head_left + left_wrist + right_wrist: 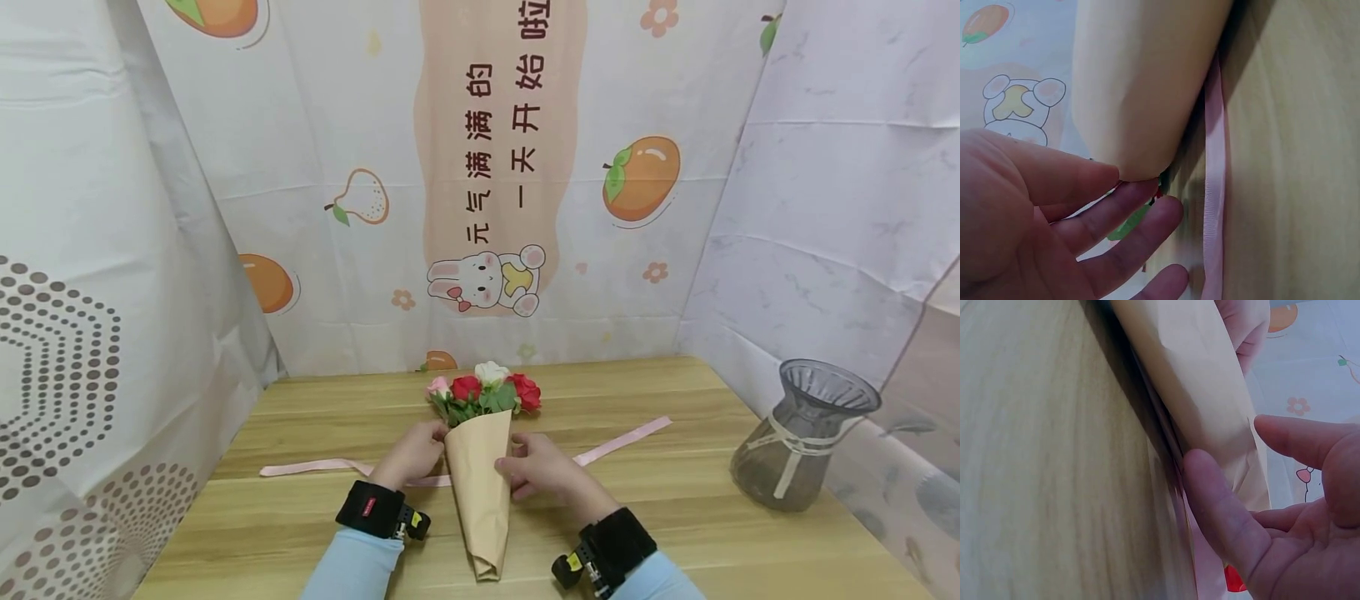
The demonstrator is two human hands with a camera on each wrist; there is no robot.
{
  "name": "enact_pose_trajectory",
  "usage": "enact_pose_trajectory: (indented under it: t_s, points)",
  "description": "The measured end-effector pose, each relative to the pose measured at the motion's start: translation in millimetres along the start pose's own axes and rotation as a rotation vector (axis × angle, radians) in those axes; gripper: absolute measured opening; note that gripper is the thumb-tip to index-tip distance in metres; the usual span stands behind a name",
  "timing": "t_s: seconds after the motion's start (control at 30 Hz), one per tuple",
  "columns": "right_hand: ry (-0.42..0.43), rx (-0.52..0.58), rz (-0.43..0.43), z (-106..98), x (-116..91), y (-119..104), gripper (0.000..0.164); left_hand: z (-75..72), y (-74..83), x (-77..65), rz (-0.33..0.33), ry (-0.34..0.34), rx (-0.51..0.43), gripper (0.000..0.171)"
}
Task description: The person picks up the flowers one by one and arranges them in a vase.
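A bouquet of red (pixel 528 392), white (pixel 491 373) and pink roses lies on the table in a cone of brown wrapping paper (pixel 480 492), blooms toward the far side. My left hand (pixel 417 452) pinches the paper's upper left rim between thumb and forefinger, the other fingers spread, as the left wrist view shows. At the cone's right side is my right hand (pixel 542 468), its fairly straight fingers (pixel 1213 494) touching the paper low near the table and its thumb by the paper's upper side. A pink ribbon (pixel 626 439) runs crosswise beneath the bouquet.
A smoky glass vase (pixel 787 458) with a cord tied round its neck stands at the table's right. Printed cloth (pixel 360 275) hangs behind the wooden table (pixel 300 533), with more cloth on both sides.
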State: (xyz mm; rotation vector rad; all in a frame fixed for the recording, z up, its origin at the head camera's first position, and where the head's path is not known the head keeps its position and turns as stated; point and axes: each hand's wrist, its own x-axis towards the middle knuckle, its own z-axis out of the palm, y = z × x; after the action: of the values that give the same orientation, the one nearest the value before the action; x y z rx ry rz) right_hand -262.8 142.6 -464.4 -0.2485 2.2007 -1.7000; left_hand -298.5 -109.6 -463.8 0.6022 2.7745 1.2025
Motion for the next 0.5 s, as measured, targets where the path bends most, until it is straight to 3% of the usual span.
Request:
enact_pose_trajectory:
  t_s: [0.5]
  points:
    - [0.006,0.007,0.001,-1.3,1.2,1.2,0.086,-13.4,10.9,-3.8,-0.033,0.028,-0.193,0.015]
